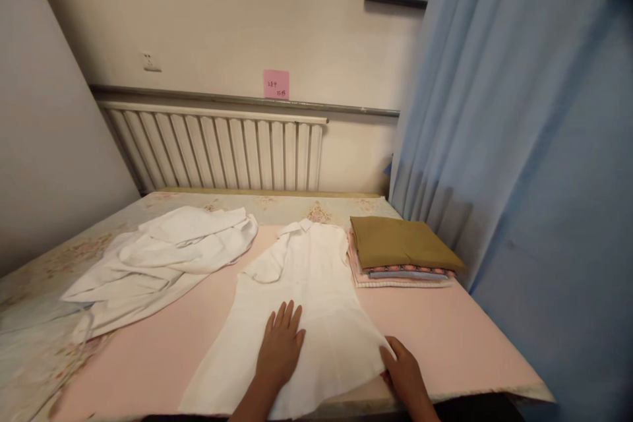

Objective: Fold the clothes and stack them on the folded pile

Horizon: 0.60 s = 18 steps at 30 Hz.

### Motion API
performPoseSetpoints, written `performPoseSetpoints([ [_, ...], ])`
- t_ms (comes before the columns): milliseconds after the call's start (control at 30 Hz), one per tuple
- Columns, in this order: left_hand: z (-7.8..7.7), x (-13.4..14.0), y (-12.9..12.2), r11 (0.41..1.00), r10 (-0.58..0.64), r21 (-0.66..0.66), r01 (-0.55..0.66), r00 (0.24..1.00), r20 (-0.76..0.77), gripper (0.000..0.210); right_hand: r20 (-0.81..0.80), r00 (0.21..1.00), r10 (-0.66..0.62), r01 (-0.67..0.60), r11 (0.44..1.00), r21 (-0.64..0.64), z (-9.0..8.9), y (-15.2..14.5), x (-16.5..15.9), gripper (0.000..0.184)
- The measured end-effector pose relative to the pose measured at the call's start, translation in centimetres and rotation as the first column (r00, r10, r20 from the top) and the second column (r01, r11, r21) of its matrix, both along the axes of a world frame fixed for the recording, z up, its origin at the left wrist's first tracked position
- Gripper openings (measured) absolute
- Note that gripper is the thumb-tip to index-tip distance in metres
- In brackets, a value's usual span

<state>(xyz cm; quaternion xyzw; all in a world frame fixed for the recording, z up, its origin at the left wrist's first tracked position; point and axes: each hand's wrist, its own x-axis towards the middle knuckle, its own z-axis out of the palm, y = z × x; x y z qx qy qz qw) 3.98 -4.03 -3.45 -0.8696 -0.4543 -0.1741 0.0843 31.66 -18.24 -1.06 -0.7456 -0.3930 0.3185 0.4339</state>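
A white short-sleeved shirt lies spread on a pink cloth, its collar at the far end and its hem towards me. My left hand rests flat on the middle of the shirt with the fingers stretched out. At the shirt's right lower edge, my right hand pinches the hem between thumb and fingers. The shirt's left sleeve is folded inward over the front, near the collar.
A crumpled heap of white cloth lies to the left. Folded fabrics, with an olive piece on top, are stacked at the right. Beyond the flowered bed cover stands a radiator. A blue curtain hangs along the right side.
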Motion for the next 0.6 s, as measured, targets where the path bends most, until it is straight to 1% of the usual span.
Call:
performPoseSetpoints([
  [233, 0.06, -0.06, -0.03, 1.000, -0.009, 0.005, 0.009, 0.999, 0.032, 0.050, -0.018, 1.000, 0.004, -0.004, 1.000, 0.006, -0.15, 0.02, 0.13, 0.042],
  [433, 0.21, -0.10, -0.08, 1.000, -0.006, -0.003, 0.006, 1.000, 0.025, 0.050, -0.046, 0.999, -0.003, 0.003, 1.000, -0.005, 0.48, -0.04, -0.19, 0.043],
  [600, 0.26, -0.09, -0.09, 1.000, -0.006, -0.006, 0.006, 1.000, 0.013, 0.049, -0.025, 1.000, 0.003, -0.003, 1.000, -0.010, 0.59, -0.13, -0.27, 0.046],
])
